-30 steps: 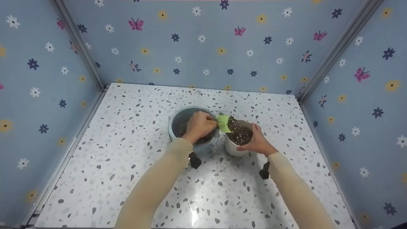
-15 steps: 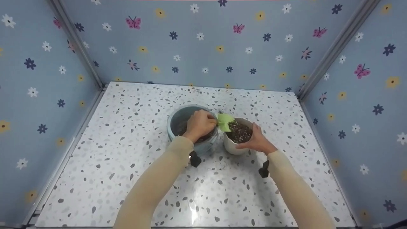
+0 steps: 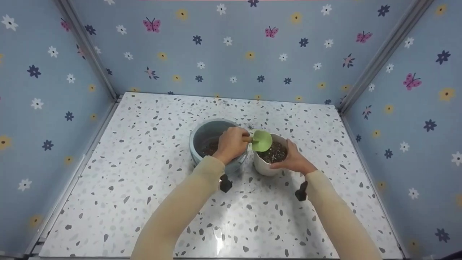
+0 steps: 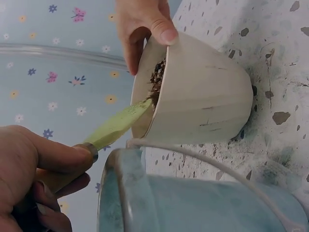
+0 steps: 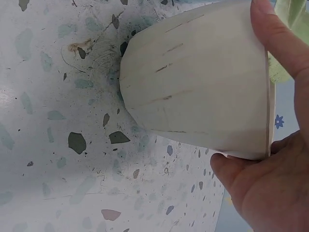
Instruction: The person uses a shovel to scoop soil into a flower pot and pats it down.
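Observation:
My left hand (image 3: 231, 144) grips the wooden handle (image 4: 63, 176) of a small trowel above the blue pot (image 3: 196, 151). The trowel's light green blade (image 3: 262, 141) reaches over the rim of the white pot (image 3: 265, 169), its tip at the dark soil (image 3: 277, 151) in the left wrist view. My right hand (image 3: 295, 158) holds the white pot by its rim, with the thumb (image 5: 282, 41) on the near side and fingers round the far side. More soil (image 3: 210, 148) lies inside the blue pot, partly hidden by my left hand.
Both pots stand side by side on a white speckled tabletop (image 3: 119, 173). A pale handle (image 4: 212, 162) arcs along the blue pot's side. Flower-patterned blue walls (image 3: 231, 47) enclose the table at the back and sides. Crumbs of soil (image 3: 250, 126) lie behind the pots.
The trowel has turned and moved right, and its blade now shows a broad, bare green face over the white pot. Soil seen on it earlier is gone. My right hand stays on the pot.

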A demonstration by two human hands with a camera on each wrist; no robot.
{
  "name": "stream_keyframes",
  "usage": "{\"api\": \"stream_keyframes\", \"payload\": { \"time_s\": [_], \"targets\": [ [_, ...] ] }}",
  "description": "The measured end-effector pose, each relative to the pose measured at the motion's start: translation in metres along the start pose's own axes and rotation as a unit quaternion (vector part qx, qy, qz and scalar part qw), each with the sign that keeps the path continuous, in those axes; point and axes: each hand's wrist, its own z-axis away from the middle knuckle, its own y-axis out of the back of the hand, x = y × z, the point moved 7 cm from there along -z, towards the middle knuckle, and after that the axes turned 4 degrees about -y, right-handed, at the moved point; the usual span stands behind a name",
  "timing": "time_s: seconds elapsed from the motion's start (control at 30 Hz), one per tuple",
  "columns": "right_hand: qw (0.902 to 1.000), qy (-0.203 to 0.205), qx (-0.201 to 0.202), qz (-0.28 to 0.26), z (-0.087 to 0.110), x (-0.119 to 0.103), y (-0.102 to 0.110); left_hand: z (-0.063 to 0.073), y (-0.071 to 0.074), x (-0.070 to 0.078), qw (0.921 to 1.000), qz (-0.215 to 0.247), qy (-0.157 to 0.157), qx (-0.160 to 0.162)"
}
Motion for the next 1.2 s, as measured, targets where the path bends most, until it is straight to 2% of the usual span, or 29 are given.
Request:
{"api": "stream_keyframes", "payload": {
  "time_s": [0.1, 0.23, 0.4, 0.53, 0.63, 0.7, 0.77, 0.97, 1.2],
  "targets": [
    [1.0000, 0.000, -0.002, 0.002, 0.000, -0.002, -0.001, 0.000, -0.009, 0.008, 0.9995, -0.010, -0.030, -0.006],
    [0.9999, -0.001, -0.008, 0.009, -0.001, -0.006, -0.003, -0.001, -0.019, 0.017, 0.9973, -0.051, -0.052, -0.011],
    [0.9999, 0.002, -0.011, 0.001, -0.003, -0.010, -0.004, -0.003, -0.018, 0.021, 0.9955, -0.076, -0.057, 0.004],
    [0.9999, 0.006, -0.015, 0.002, -0.006, -0.011, -0.003, -0.002, -0.013, 0.017, 0.9982, -0.044, -0.041, 0.002],
    [0.9996, 0.021, -0.017, 0.012, -0.007, -0.016, 0.000, -0.001, -0.004, 0.011, 0.9994, -0.016, -0.029, 0.009],
    [0.9986, 0.043, -0.020, 0.023, -0.008, -0.022, 0.001, -0.001, 0.004, 0.008, 0.9994, -0.011, -0.026, 0.019],
    [0.9978, 0.045, -0.023, 0.042, -0.007, -0.027, 0.003, 0.000, 0.013, 0.003, 0.9993, -0.012, -0.021, 0.027],
    [0.9946, 0.019, -0.036, 0.096, -0.006, -0.029, 0.002, 0.003, 0.040, -0.014, 0.9986, 0.019, 0.015, 0.046],
    [0.9970, -0.001, -0.015, 0.076, -0.006, -0.024, 0.004, 0.013, 0.071, -0.035, 0.9961, 0.052, 0.027, 0.065]
  ]
}}
